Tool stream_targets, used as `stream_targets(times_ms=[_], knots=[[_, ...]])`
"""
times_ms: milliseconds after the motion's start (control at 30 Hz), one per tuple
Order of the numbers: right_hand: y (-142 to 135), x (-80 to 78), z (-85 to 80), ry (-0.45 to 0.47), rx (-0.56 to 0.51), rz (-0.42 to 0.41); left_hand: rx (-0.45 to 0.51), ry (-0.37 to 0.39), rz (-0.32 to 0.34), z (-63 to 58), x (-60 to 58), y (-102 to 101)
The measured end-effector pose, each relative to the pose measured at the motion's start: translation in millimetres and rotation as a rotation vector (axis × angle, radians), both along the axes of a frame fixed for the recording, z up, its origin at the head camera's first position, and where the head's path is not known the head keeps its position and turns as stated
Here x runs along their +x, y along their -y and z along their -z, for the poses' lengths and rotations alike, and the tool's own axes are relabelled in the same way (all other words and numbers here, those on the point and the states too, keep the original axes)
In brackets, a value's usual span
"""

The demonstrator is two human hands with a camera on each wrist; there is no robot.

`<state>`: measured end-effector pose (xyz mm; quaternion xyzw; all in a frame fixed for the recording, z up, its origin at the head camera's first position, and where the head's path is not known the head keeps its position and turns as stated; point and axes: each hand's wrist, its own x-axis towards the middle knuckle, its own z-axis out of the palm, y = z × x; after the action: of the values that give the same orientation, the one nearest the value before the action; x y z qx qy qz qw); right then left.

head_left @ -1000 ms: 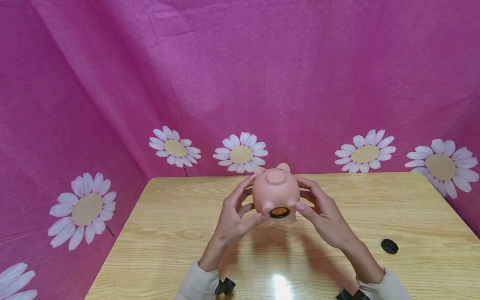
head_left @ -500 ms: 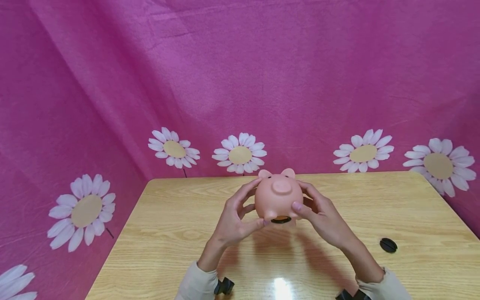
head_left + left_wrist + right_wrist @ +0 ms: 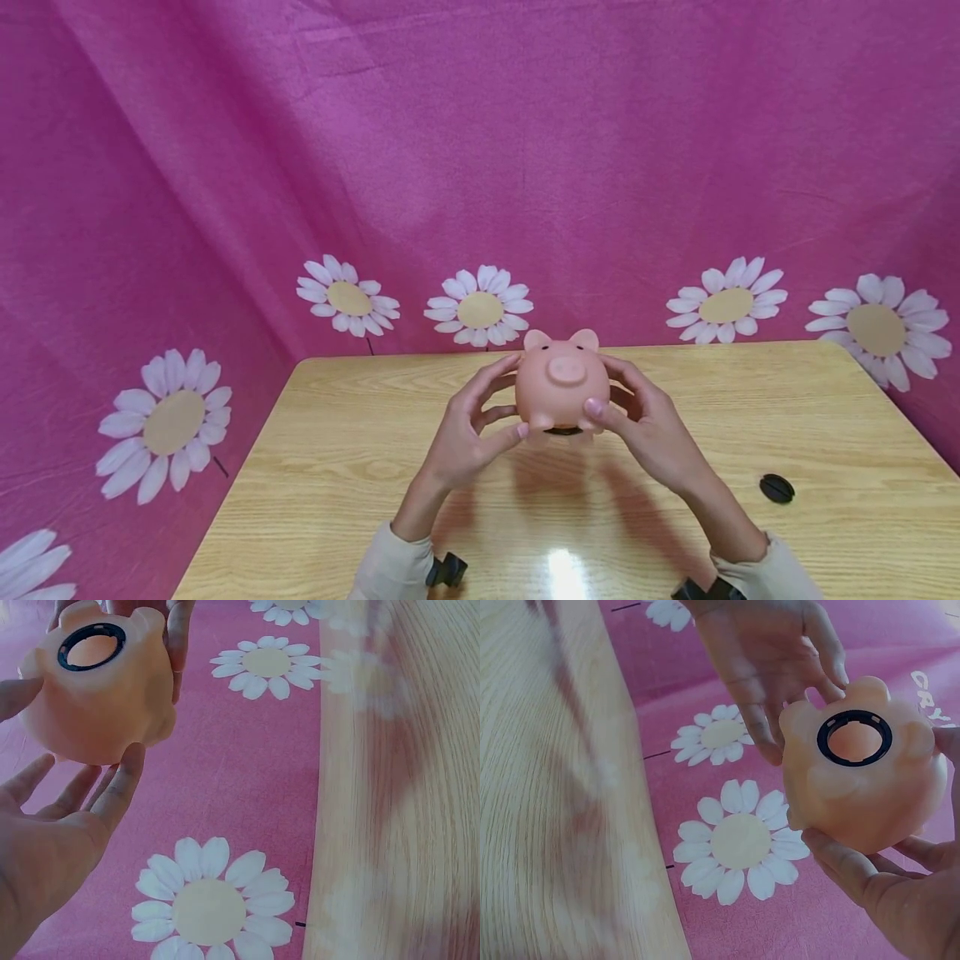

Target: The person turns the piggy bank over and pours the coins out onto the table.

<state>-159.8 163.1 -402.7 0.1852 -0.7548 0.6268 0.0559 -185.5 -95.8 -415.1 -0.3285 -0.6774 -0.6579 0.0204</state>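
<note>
A pink piggy bank is held above the table between both hands, its snout toward the head camera. My left hand grips its left side, thumb low near a front foot and fingers along the side. Opposite, my right hand grips the other side, thumb on the front by a foot. In the right wrist view, the underside shows a round hole with a black ring around it and no cover in it. A black round plug with a ridge across it lies on the table to the right.
The wooden table spreads under the hands, and a light glare marks its near part. A magenta cloth with white daisies hangs behind and at the left. Black straps with small mounts sit at the wrists.
The piggy bank has tilted so its face comes into view and the hole in its belly turns down, nearly hidden from the head camera. Both hands keep hold of it.
</note>
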Motion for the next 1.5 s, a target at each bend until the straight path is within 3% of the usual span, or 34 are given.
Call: stream_targets(times_ms=[333, 467, 733, 867, 1100, 1300, 1500], knots=[[1.3, -2.2, 3.5, -0.050, -0.026, -0.008, 0.005, 0.102, -0.045, -3.4, 2.9, -3.0], [1.3, -2.5, 4.8, -0.039, -0.070, -0.045, -0.054, 0.112, -0.074, -3.9, 4.3, -4.0], [0.9, -5.7, 8.5, -0.122, -0.074, -0.109, -0.125, 0.107, -0.124, -3.5, 7.1, -3.6], [0.3, -6.7, 10.8, -0.119, -0.063, -0.125, -0.111, 0.109, -0.145, -3.6, 7.5, -3.9], [-2.1, -6.1, 11.1, -0.051, 0.017, -0.153, -0.020, 0.143, -0.126, -2.9, 6.1, -5.7], [-5.7, -5.6, 8.8, -0.038, 0.100, -0.124, 0.001, 0.117, -0.126, -1.6, 4.6, -6.5], [-6.3, -5.5, 7.4, -0.031, 0.092, -0.130, -0.058, -0.002, -0.139, -0.8, 3.0, -4.3]])
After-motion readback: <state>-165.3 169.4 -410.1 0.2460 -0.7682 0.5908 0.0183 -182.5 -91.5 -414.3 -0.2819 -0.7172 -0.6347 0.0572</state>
